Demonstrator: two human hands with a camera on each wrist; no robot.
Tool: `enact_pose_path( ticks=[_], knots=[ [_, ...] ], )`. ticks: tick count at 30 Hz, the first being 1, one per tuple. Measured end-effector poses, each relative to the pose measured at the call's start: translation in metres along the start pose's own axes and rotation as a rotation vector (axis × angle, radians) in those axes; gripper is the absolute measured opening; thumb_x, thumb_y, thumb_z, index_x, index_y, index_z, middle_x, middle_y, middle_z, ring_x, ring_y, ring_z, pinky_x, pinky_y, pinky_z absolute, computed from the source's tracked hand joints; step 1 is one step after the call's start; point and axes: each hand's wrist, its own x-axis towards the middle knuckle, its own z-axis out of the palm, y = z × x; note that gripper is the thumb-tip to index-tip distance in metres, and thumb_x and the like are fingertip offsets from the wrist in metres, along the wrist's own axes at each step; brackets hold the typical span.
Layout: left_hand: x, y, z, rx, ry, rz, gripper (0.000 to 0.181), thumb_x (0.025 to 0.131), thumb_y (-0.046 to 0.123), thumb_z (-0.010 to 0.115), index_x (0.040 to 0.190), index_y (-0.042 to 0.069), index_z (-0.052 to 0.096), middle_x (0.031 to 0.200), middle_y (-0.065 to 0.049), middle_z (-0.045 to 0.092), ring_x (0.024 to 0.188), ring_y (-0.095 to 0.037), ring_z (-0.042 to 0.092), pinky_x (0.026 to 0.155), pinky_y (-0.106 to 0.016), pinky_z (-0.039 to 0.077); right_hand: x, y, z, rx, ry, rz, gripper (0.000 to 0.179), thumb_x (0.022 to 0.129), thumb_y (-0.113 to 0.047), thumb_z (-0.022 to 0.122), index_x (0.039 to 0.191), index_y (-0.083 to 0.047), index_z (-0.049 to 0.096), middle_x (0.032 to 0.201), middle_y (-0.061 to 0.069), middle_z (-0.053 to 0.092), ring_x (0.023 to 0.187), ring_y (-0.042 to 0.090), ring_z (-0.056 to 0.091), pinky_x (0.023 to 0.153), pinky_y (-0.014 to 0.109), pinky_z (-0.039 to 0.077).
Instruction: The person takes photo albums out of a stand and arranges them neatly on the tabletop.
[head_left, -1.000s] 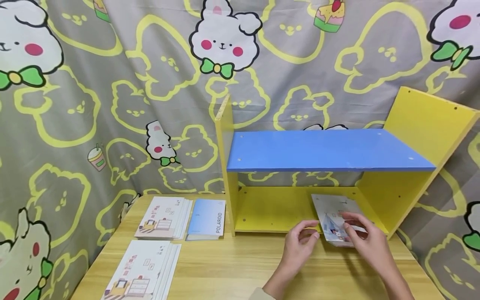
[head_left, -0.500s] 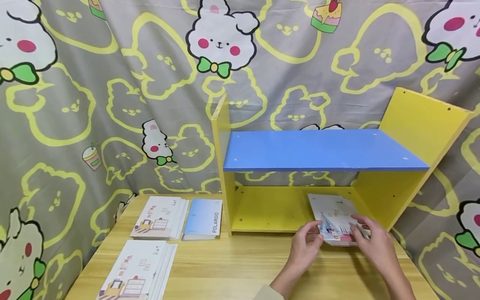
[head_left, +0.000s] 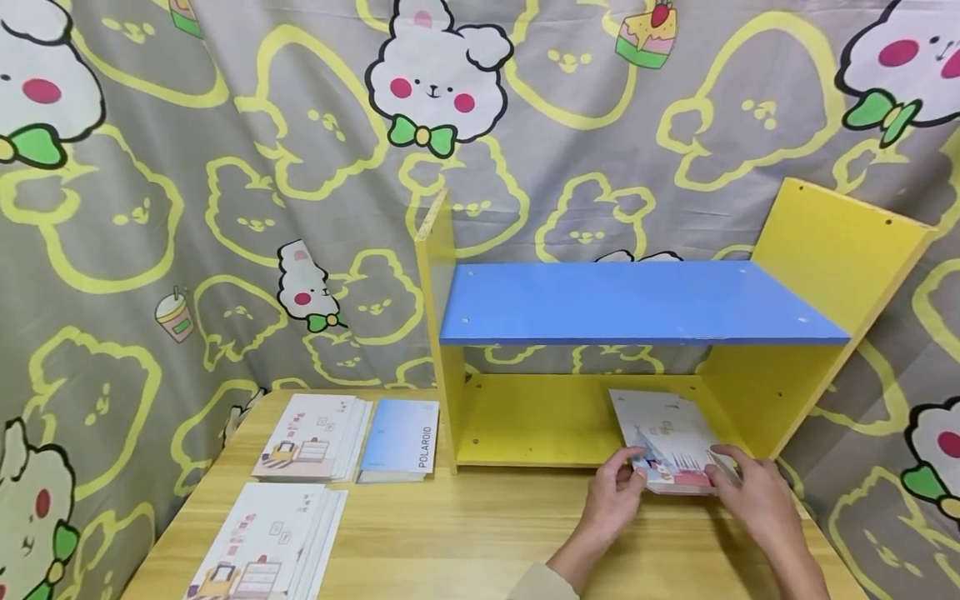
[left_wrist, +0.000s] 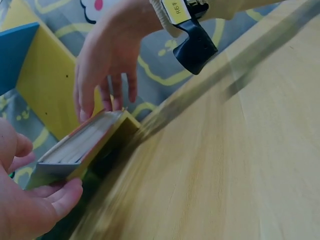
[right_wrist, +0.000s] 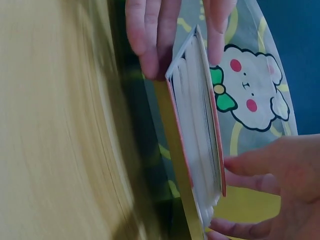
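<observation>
A hardcover book (head_left: 663, 429) with a pale illustrated cover lies flat at the right of the yellow lower shelf (head_left: 540, 417), its near end past the shelf's front edge. My left hand (head_left: 613, 498) grips the near left corner, thumb above and fingers lower down at the spine. On the opposite side, my right hand (head_left: 757, 500) holds the book with its thumb at the cover's edge and fingers by the page edge. The right wrist view shows the thick pages (right_wrist: 192, 110) between the covers, with both hands around them.
A blue upper shelf (head_left: 637, 300) spans above the book between yellow side panels (head_left: 840, 242). Left of the unit, two piles of similar illustrated books (head_left: 300, 437) and a blue POLAROID book (head_left: 401, 437) lie on the wooden table (head_left: 450, 542). A patterned curtain (head_left: 315, 150) hangs behind.
The right hand has moved down along the book's right side, uncovering more of its cover. The left hand has come onto the near left corner. The head view has shifted slightly right.
</observation>
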Motion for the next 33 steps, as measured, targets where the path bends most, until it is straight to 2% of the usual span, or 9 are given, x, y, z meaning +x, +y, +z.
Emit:
enact_pose_path(
  ticks=[3, 6, 9, 15, 19, 25, 27, 31, 33],
  knots=[
    [0.002, -0.002, 0.003, -0.041, -0.005, -0.010, 0.030, 0.100, 0.012, 0.062, 0.129, 0.020, 0.068, 0.092, 0.005, 0.067, 0.079, -0.015, 0.067, 0.067, -0.026, 0.059, 0.001, 0.002, 0.000, 0.024, -0.021, -0.011, 0.046, 0.101, -0.031, 0.065, 0.132, 0.003, 0.061, 0.090, 0.027, 0.065, 0.096, 0.050, 0.059, 0.074, 0.057, 0.048],
    [0.006, -0.005, 0.005, -0.072, -0.001, -0.021, 0.032, 0.101, 0.011, 0.061, 0.131, 0.022, 0.067, 0.092, 0.003, 0.065, 0.079, -0.017, 0.066, 0.073, -0.034, 0.062, 0.003, 0.004, 0.001, 0.073, -0.053, 0.006, 0.053, 0.101, -0.036, 0.064, 0.136, 0.003, 0.056, 0.113, 0.042, 0.061, 0.106, 0.060, 0.056, 0.081, 0.065, 0.049],
    [0.009, -0.008, 0.006, -0.117, 0.002, -0.033, 0.032, 0.102, 0.008, 0.060, 0.130, 0.023, 0.067, 0.092, 0.001, 0.065, 0.079, -0.016, 0.065, 0.077, -0.037, 0.063, 0.003, 0.005, 0.002, 0.111, -0.100, 0.051, 0.060, 0.102, -0.042, 0.061, 0.141, 0.002, 0.051, 0.125, 0.047, 0.054, 0.113, 0.065, 0.053, 0.083, 0.070, 0.049],
    [0.010, -0.010, 0.008, -0.235, -0.001, -0.061, 0.032, 0.102, 0.002, 0.057, 0.128, 0.018, 0.065, 0.094, -0.007, 0.064, 0.081, -0.019, 0.065, 0.083, -0.046, 0.062, 0.004, 0.007, 0.006, 0.148, -0.138, 0.059, 0.060, 0.103, -0.043, 0.060, 0.144, 0.000, 0.049, 0.139, 0.047, 0.042, 0.119, 0.068, 0.047, 0.086, 0.074, 0.047],
    [0.008, -0.009, 0.010, -0.274, 0.020, -0.079, 0.032, 0.101, 0.001, 0.057, 0.128, 0.017, 0.065, 0.101, -0.008, 0.065, 0.087, -0.022, 0.067, 0.084, -0.045, 0.062, 0.003, 0.007, 0.005, 0.148, -0.146, 0.063, 0.061, 0.103, -0.043, 0.061, 0.145, -0.001, 0.050, 0.145, 0.045, 0.038, 0.123, 0.069, 0.043, 0.090, 0.077, 0.043],
    [0.005, -0.010, 0.015, -0.296, 0.069, -0.105, 0.034, 0.098, -0.002, 0.058, 0.125, 0.018, 0.066, 0.103, -0.008, 0.067, 0.088, -0.024, 0.068, 0.080, -0.041, 0.063, 0.000, 0.007, 0.001, 0.173, -0.162, 0.066, 0.060, 0.103, -0.041, 0.061, 0.146, -0.001, 0.049, 0.143, 0.047, 0.039, 0.120, 0.069, 0.046, 0.086, 0.076, 0.046],
    [0.004, -0.010, 0.015, -0.300, 0.076, -0.108, 0.035, 0.097, -0.002, 0.059, 0.124, 0.019, 0.067, 0.102, -0.008, 0.067, 0.087, -0.023, 0.068, 0.079, -0.040, 0.063, 0.000, 0.007, 0.000, 0.181, -0.154, 0.068, 0.058, 0.102, -0.040, 0.061, 0.144, -0.002, 0.050, 0.137, 0.046, 0.047, 0.115, 0.064, 0.053, 0.083, 0.069, 0.050],
    [0.004, -0.011, 0.015, -0.311, 0.086, -0.101, 0.037, 0.094, -0.004, 0.060, 0.122, 0.018, 0.067, 0.101, -0.008, 0.067, 0.085, -0.023, 0.068, 0.077, -0.037, 0.063, -0.002, 0.007, -0.002, 0.214, -0.144, 0.070, 0.054, 0.102, -0.037, 0.064, 0.143, -0.003, 0.052, 0.113, 0.032, 0.068, 0.100, 0.042, 0.066, 0.075, 0.048, 0.051],
    [0.004, -0.011, 0.014, -0.312, 0.091, -0.094, 0.038, 0.092, -0.006, 0.060, 0.122, 0.016, 0.067, 0.102, -0.008, 0.067, 0.084, -0.023, 0.069, 0.075, -0.036, 0.064, -0.003, 0.008, -0.003, 0.241, -0.141, 0.067, 0.052, 0.101, -0.032, 0.065, 0.142, -0.003, 0.052, 0.104, 0.023, 0.073, 0.093, 0.031, 0.068, 0.074, 0.041, 0.050]
  ],
)
